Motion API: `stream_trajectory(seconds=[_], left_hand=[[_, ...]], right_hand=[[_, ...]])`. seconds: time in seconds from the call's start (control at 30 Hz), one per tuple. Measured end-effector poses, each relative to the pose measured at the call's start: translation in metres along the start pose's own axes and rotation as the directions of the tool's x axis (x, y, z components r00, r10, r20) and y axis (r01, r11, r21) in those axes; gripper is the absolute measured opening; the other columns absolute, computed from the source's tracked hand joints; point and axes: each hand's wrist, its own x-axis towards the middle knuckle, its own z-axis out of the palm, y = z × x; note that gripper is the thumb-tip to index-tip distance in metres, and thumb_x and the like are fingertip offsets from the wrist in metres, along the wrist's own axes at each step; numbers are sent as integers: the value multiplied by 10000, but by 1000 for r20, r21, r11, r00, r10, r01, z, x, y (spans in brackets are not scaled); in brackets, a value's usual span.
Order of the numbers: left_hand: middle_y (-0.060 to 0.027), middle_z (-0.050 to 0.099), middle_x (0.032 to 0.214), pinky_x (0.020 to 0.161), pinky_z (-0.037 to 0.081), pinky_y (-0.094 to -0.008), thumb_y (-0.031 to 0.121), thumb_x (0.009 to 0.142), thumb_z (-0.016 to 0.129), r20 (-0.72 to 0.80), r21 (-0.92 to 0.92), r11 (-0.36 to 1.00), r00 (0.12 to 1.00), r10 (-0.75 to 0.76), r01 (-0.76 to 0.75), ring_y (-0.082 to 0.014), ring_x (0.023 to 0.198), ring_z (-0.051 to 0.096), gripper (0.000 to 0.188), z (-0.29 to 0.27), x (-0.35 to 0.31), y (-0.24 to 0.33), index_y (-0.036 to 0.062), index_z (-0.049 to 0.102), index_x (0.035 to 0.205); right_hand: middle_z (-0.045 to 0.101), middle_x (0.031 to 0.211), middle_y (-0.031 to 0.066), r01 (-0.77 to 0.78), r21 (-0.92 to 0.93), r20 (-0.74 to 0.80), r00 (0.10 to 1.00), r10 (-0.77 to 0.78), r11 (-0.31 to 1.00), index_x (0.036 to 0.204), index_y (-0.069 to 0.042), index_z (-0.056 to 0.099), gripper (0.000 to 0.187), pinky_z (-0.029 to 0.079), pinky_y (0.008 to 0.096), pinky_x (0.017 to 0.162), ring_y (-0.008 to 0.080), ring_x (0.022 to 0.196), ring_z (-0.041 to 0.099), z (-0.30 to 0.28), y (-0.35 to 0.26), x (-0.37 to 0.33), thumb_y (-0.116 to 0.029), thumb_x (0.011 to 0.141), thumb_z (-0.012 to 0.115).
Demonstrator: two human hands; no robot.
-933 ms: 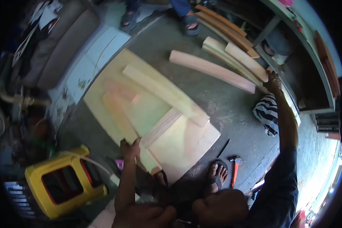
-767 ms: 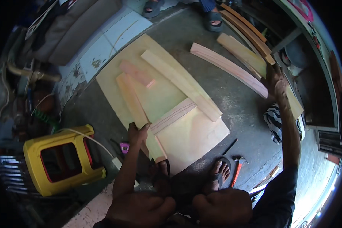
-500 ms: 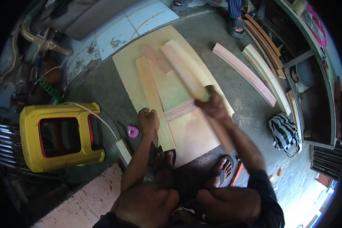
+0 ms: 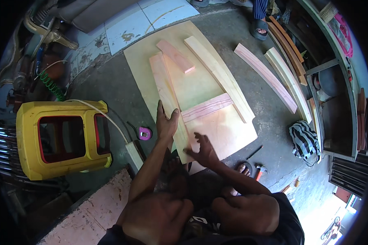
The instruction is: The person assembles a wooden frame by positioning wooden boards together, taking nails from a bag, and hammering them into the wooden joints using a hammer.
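Observation:
A pale plywood sheet [image 4: 200, 87] lies on the concrete floor with wooden planks on it. My left hand [image 4: 166, 122] rests flat on the near end of a long pinkish plank [image 4: 164, 87]. My right hand [image 4: 202, 149] hovers with fingers spread just right of that plank's near end, over the sheet's front edge. A short cross piece [image 4: 207, 108] runs from the pinkish plank to a long pale plank [image 4: 218, 75]. A short pink block [image 4: 176, 56] lies between the two long planks at the far end. Neither hand grips anything.
A yellow plastic stool [image 4: 61, 139] lies on its side at left, with a white cable and a pink tape measure [image 4: 144, 132] beside it. More planks [image 4: 265, 75] lie at right near a shelf unit. A striped cloth [image 4: 304, 141] and a hammer [image 4: 258, 171] are near my feet.
My right hand came back from the far right shelf area, across the pale plank, down to the sheet's front edge. My left hand stayed on the pinkish plank. My view swung left.

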Motion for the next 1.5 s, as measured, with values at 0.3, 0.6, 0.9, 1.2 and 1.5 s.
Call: stream_trajectory(seconds=[0.3, 0.6, 0.9, 1.2, 1.5], left_hand=[[-330, 272, 1559, 1243, 215, -379, 87, 671, 867, 1, 469, 880, 996, 88, -78, -397, 1478, 276, 1184, 32, 14, 22, -142, 90, 1535], [-296, 270, 1565, 1156, 371, -359, -26, 691, 828, 65, 177, 984, 998, -5, -6, -341, 1435, 345, 1161, 33, 26, 11, -108, 51, 1549], [-229, 187, 1585, 1017, 533, -436, -160, 806, 625, 115, 158, 987, 993, -2, -16, -379, 1327, 436, 1032, 29, 31, 7, 17, -36, 1578], [-252, 281, 1554, 1084, 449, -404, -59, 882, 600, 87, 272, 962, 996, 12, -35, -370, 1347, 437, 899, 19, 28, 26, -4, 28, 1574], [-276, 375, 1523, 1151, 365, -372, 42, 958, 575, 66, 452, 892, 998, -22, -10, -361, 1368, 437, 782, 47, 24, 32, -26, 92, 1571]], right_hand=[[421, 1430, 265, -14, -174, 146, 988, 39, 985, 1549, 23, 221, 1065, 482, 506, 1033, 447, 1308, 468, 7, -16, -16, -368, 770, 834], [516, 1379, 254, 100, -280, 152, 987, -58, 955, 1539, 54, 265, 869, 536, 458, 978, 400, 1253, 541, 3, -5, -14, -214, 841, 707], [577, 1331, 309, 424, -499, 105, 896, -432, 756, 1491, 77, 357, 755, 621, 380, 794, 329, 1098, 673, 10, 27, -13, -120, 816, 632], [589, 1312, 307, 495, -507, 109, 849, -517, 706, 1469, 92, 390, 755, 631, 367, 745, 324, 1064, 691, 9, 29, -12, -157, 814, 671], [596, 1296, 296, 478, -491, 126, 866, -483, 728, 1446, 87, 416, 689, 637, 368, 743, 339, 1065, 693, -22, 43, -10, -141, 845, 664]])
